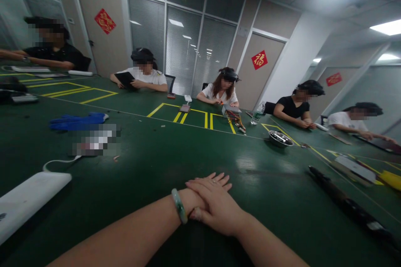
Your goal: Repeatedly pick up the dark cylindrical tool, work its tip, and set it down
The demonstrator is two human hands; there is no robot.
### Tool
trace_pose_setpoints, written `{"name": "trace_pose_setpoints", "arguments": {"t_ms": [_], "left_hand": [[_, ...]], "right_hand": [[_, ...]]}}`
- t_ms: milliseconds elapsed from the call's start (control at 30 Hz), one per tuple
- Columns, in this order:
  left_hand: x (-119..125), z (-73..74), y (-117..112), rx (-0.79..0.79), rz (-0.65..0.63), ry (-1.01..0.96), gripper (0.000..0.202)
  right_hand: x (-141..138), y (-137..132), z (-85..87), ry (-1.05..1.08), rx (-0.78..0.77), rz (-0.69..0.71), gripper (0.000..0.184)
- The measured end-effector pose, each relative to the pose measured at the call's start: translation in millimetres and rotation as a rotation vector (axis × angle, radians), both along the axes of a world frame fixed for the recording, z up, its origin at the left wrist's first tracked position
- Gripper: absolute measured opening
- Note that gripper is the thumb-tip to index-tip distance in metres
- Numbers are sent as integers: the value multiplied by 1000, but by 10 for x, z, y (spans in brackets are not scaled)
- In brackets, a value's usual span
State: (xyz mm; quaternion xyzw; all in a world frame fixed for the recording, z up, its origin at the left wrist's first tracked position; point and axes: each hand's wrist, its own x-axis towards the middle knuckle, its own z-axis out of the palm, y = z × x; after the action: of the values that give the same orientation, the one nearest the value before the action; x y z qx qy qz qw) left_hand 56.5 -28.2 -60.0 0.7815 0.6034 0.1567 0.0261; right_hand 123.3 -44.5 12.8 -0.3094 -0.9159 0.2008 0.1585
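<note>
My two hands rest on the green table (163, 162), one laid over the other. My right hand (216, 208) lies flat on top with fingers stretched out, covering most of my left hand (216, 180), whose fingertips poke out beyond it, a ring on one finger. A pale green bangle (179, 205) sits on my left wrist. Neither hand holds anything.
A white power bank (28, 200) with a cable lies at the near left, blue gloves (78, 121) beyond it. A metal bowl (280, 137), a water bottle (257, 113), a long dark tool (347, 204) and several seated people working stand around the table.
</note>
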Motion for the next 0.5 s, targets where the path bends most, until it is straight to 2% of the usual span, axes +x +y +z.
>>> {"name": "trace_pose_setpoints", "arguments": {"t_ms": [167, 300, 500], "left_hand": [[114, 100, -123, -41, 227, 52, 84], [214, 173, -102, -60, 186, 66, 86], [304, 180, -58, -86, 107, 92, 85]], "right_hand": [[-5, 0, 10, 21, -10, 0, 62], [-3, -2, 21, 40, -12, 4, 59], [-3, -2, 45, 36, -13, 3, 55]]}}
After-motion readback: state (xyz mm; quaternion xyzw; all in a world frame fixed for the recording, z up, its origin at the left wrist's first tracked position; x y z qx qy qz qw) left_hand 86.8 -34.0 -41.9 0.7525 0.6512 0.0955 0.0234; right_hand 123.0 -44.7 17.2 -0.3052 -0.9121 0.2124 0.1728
